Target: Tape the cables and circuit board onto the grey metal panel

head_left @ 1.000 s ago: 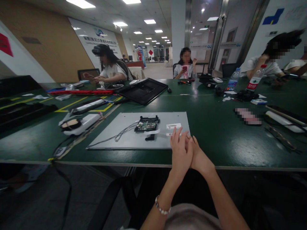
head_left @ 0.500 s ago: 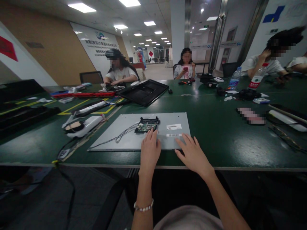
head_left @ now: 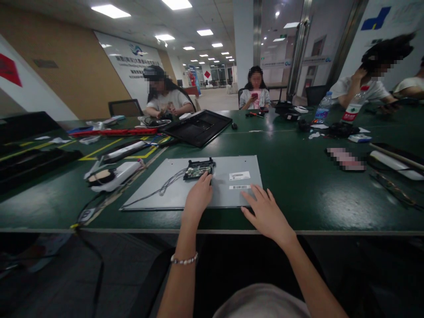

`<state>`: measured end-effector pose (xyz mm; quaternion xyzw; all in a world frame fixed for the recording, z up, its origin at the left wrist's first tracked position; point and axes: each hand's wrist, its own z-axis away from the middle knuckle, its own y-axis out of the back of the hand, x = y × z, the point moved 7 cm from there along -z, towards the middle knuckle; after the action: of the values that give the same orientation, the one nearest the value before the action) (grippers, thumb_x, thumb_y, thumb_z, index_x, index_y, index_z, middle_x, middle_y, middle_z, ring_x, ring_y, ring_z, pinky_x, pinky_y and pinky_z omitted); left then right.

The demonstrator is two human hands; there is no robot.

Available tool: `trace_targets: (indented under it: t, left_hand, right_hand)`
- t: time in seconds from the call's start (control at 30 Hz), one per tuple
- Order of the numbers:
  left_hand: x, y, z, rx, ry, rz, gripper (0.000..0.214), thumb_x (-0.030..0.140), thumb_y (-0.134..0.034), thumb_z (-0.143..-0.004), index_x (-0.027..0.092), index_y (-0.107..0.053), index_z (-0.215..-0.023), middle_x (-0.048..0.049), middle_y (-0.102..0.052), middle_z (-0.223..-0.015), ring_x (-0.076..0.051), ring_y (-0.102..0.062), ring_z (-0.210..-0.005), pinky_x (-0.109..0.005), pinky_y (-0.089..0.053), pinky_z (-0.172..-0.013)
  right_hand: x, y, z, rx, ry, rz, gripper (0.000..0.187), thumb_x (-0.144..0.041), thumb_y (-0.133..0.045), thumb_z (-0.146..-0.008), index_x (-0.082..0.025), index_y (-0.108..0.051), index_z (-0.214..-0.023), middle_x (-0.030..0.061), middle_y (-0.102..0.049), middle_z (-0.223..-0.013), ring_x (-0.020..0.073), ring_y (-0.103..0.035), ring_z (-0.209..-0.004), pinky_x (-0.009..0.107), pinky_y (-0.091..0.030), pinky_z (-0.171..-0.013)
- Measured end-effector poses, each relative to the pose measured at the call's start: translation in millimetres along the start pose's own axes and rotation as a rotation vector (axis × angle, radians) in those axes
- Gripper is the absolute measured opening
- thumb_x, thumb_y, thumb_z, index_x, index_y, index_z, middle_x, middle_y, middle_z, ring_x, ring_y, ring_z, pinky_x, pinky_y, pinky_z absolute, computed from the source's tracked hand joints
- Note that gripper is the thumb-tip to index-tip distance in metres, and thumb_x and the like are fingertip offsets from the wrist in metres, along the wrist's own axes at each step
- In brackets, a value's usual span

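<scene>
A grey metal-backed display panel (head_left: 175, 194) lies flat on the table before me. On it sits a green circuit board in a black bracket (head_left: 198, 170), with thin black cables (head_left: 170, 182) running left from it. My left hand (head_left: 198, 194) has its fingers drawn together at the board's near right corner; the thumb and part of that corner are hard to make out. Beside the two white labels, my right hand (head_left: 267, 212) rests with spread fingers on the panel's near right edge, holding nothing.
Beyond the panel lies a black monitor housing (head_left: 198, 128) near a mouse (head_left: 234, 126). A white device (head_left: 121, 174) with cables is at left. Bottles (head_left: 354, 106) and a phone (head_left: 345, 159) lie to the right. Several people sit around the table.
The circuit board has shifted slightly left and turned a little, with my left hand moving left along with it. My right hand has stayed in place.
</scene>
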<state>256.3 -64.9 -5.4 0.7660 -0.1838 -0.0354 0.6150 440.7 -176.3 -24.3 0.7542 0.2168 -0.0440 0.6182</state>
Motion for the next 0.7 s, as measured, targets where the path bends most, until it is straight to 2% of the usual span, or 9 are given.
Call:
trace_targets:
  t: [0.2,0.33,0.47,0.57,0.7]
  left_hand:
    - [-31.8,4.2,-43.0,-0.097,-0.007,-0.102,0.044,0.005,-0.039,-0.081,0.011,-0.061,-0.119,-0.0152,-0.051,-0.141,-0.024,-0.054,-0.124,-0.035,-0.043,-0.103]
    - [-39.2,6.0,-53.9,-0.137,-0.073,-0.148,0.038,0.006,-0.043,-0.08,0.013,-0.067,-0.108,-0.0126,-0.061,-0.126,-0.023,-0.057,-0.119,-0.032,-0.043,-0.103]
    - [-33.0,8.5,-44.2,-0.058,-0.022,-0.2,0.033,0.011,-0.044,-0.083,0.015,-0.069,-0.104,-0.0125,-0.064,-0.121,-0.023,-0.061,-0.112,-0.03,-0.046,-0.098]
    - [-30.2,12.5,-40.8,-0.025,0.051,-0.241,0.031,0.015,-0.042,-0.087,0.016,-0.072,-0.096,-0.0131,-0.07,-0.108,-0.025,-0.065,-0.103,-0.032,-0.049,-0.09]
    - [-42.9,31.5,-63.7,0.03,0.086,-0.302,0.035,0.021,-0.04,-0.089,0.017,-0.074,-0.096,-0.0138,-0.073,-0.096,-0.029,-0.068,-0.094,-0.036,-0.051,-0.083]
  right_hand:
    - [0.8,-3.0,0.9,0.007,0.009,0.014,0.051,-0.046,-0.035,-0.099,-0.021,-0.046,-0.143,0.0155,-0.036,-0.154,0.0308,-0.025,-0.145,0.058,-0.022,-0.114]
    - [1.0,-5.5,1.0,-0.006,0.008,0.022,0.052,-0.046,-0.035,-0.099,-0.022,-0.044,-0.144,0.0143,-0.034,-0.155,0.0307,-0.024,-0.145,0.059,-0.021,-0.115]
    - [1.4,-6.8,0.9,-0.011,0.005,0.028,0.052,-0.046,-0.035,-0.099,-0.022,-0.044,-0.145,0.0136,-0.034,-0.155,0.0299,-0.023,-0.146,0.057,-0.02,-0.116]
    - [1.5,-7.1,0.8,-0.011,0.006,0.033,0.052,-0.046,-0.034,-0.099,-0.022,-0.044,-0.145,0.0137,-0.034,-0.155,0.0301,-0.024,-0.146,0.057,-0.02,-0.116]
    - [1.2,-7.1,1.0,-0.01,0.007,0.047,0.052,-0.046,-0.034,-0.099,-0.022,-0.044,-0.144,0.0137,-0.035,-0.155,0.0302,-0.024,-0.145,0.057,-0.02,-0.116]
